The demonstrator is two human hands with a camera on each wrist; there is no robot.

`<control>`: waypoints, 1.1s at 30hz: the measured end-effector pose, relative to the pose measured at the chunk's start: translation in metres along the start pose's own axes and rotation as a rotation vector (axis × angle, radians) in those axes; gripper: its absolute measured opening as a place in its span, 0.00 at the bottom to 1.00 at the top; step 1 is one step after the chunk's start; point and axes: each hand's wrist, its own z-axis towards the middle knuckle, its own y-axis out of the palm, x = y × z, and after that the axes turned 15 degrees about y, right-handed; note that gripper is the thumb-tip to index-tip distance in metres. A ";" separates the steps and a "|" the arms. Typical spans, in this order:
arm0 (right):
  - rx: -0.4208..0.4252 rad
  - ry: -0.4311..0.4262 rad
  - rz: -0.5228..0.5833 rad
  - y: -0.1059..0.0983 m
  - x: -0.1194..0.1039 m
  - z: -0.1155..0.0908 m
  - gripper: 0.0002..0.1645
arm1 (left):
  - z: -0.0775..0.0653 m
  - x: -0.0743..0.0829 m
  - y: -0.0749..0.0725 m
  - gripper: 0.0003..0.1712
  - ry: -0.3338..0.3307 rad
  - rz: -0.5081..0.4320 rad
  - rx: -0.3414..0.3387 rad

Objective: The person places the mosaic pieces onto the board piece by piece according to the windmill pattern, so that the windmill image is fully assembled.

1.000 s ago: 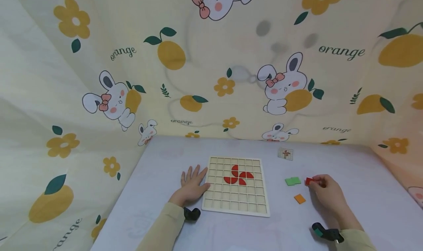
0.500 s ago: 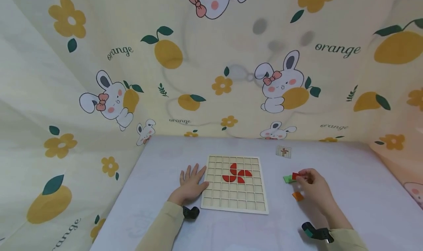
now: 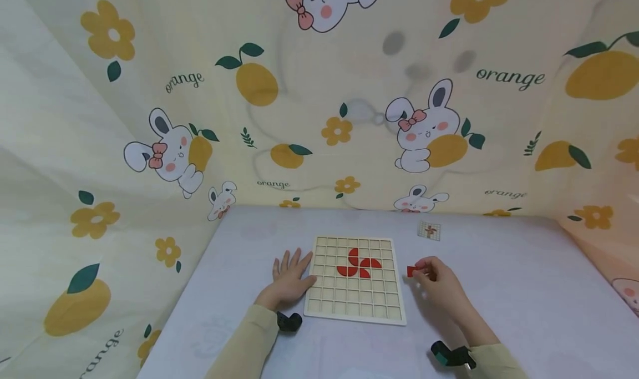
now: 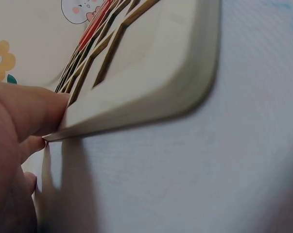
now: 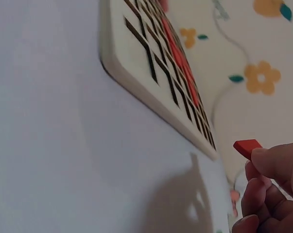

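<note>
A pale wooden grid board (image 3: 331, 308) lies on the table, with several red curved pieces (image 3: 371, 263) set in its cells as a pinwheel. My left hand (image 3: 288, 286) rests flat at the board's left edge, fingers spread and thumb touching the rim; the left wrist view shows the thumb (image 4: 51, 109) against the frame. Just right of the board, my right hand (image 3: 443, 286) pinches a small red tile (image 3: 411, 271) between thumb and fingers. In the right wrist view that red tile (image 5: 245, 147) is held up off the table, its near end covered by the thumb.
A small card (image 3: 429, 231) printed with a pinwheel on a grid lies behind the board, to the right. A patterned cloth (image 3: 299, 118) hangs along the table's back edge. Wrist cameras (image 3: 289, 322) sit on both arms. The green and orange tiles are hidden by the right hand.
My right hand has lifted the red tile and carried it left, past the green and orange tiles, to beside the board. The left hand stays at the board's edge.
</note>
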 end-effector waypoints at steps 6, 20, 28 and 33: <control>-0.045 -0.025 0.011 0.019 -0.014 -0.007 0.12 | 0.000 -0.001 0.000 0.38 0.000 0.000 0.007; -0.103 -0.063 0.014 0.064 -0.037 -0.015 0.09 | -0.002 0.001 0.000 0.37 0.016 0.005 0.016; -0.109 -0.074 0.000 0.074 -0.037 -0.015 0.08 | -0.002 0.001 0.001 0.37 0.013 0.021 0.021; -0.088 -0.060 -0.022 0.077 -0.039 -0.017 0.07 | -0.003 0.002 0.001 0.37 0.008 0.033 0.020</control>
